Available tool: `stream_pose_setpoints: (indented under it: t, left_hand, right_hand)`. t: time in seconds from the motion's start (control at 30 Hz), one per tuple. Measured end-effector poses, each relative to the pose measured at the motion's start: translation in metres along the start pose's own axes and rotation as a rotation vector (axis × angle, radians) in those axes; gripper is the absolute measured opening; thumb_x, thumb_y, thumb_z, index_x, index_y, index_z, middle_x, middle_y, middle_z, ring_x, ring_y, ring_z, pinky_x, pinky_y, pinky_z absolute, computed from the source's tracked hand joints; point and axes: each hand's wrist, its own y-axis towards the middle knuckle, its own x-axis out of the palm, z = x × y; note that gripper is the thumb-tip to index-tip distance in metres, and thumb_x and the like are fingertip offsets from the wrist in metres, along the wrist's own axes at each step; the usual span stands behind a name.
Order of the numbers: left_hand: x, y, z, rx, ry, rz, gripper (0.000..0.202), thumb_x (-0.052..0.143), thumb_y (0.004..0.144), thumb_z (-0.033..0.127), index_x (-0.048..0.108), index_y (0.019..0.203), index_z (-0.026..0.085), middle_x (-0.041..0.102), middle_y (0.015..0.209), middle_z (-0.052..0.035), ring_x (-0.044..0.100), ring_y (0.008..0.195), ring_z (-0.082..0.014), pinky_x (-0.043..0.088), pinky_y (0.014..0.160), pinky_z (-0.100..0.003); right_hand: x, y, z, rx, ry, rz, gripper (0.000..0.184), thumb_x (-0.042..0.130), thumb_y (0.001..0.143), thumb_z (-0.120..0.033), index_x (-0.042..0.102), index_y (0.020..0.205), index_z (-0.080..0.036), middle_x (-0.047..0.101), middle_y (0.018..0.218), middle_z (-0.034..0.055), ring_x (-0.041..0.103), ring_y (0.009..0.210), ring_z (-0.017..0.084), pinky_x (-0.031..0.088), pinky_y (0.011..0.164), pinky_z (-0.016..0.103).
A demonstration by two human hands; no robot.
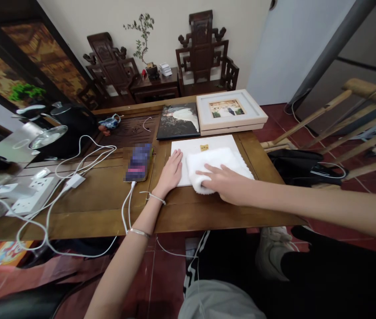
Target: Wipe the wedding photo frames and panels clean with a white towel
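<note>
My left hand (171, 172) lies flat and open on the left edge of a white flat frame (207, 145) on the wooden table (101, 208). My right hand (222, 180) presses a folded white cloth (217, 161) down on that frame, fingers spread over the cloth's near end. A small yellow mark shows near the frame's far edge.
A phone (138, 162) on a white cable lies left of my left hand. Behind the frame sit a dark photo print (178, 120) and a white boxed picture frame (229, 111). Power strips (33, 195), cables and a kettle (71, 122) crowd the left side. Bamboo poles (340, 115) lean at right.
</note>
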Motion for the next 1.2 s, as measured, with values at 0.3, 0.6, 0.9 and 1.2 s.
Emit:
stream_pose_setpoints:
  t: [0.3, 0.6, 0.9, 1.2]
  left_hand:
    - [-0.002, 0.0, -0.002, 0.029, -0.023, 0.001, 0.048, 0.033, 0.099, 0.024, 0.048, 0.144, 0.014, 0.044, 0.155, -0.0122, 0.032, 0.148, -0.0221, 0.023, 0.124, -0.044]
    - [0.0, 0.0, -0.003, 0.033, -0.013, 0.014, 0.048, 0.033, 0.098, 0.023, 0.049, 0.143, 0.013, 0.044, 0.154, -0.0125, 0.033, 0.148, -0.0214, 0.024, 0.124, -0.044]
    - [0.001, 0.0, -0.006, 0.041, -0.023, 0.023, 0.047, 0.034, 0.098, 0.023, 0.05, 0.142, 0.015, 0.044, 0.154, -0.0112, 0.034, 0.147, -0.0226, 0.025, 0.124, -0.046]
    - [0.0, 0.0, -0.005, 0.027, -0.03, 0.019, 0.047, 0.035, 0.098, 0.026, 0.05, 0.142, 0.015, 0.044, 0.154, -0.0116, 0.036, 0.147, -0.0238, 0.024, 0.124, -0.047]
  right_hand:
    - [-0.014, 0.077, 0.047, 0.135, -0.124, -0.039, 0.064, 0.043, 0.076, 0.009, 0.052, 0.136, -0.011, 0.032, 0.158, 0.0225, 0.026, 0.145, 0.042, 0.041, 0.1, 0.065]
    - [0.003, 0.064, 0.024, 0.08, -0.226, -0.029, 0.058, 0.051, 0.081, 0.003, 0.053, 0.138, -0.008, 0.03, 0.156, 0.0286, 0.027, 0.144, 0.044, 0.03, 0.109, 0.065]
    - [0.008, 0.009, -0.031, -0.088, -0.21, -0.038, 0.052, 0.062, 0.079, -0.006, 0.057, 0.131, -0.011, 0.034, 0.154, 0.0293, 0.033, 0.141, 0.044, 0.033, 0.107, 0.062]
    - [-0.006, 0.039, 0.004, -0.068, -0.1, 0.007, 0.048, 0.048, 0.077, 0.004, 0.061, 0.121, -0.009, 0.056, 0.132, 0.0239, 0.05, 0.127, 0.034, 0.044, 0.095, 0.048]
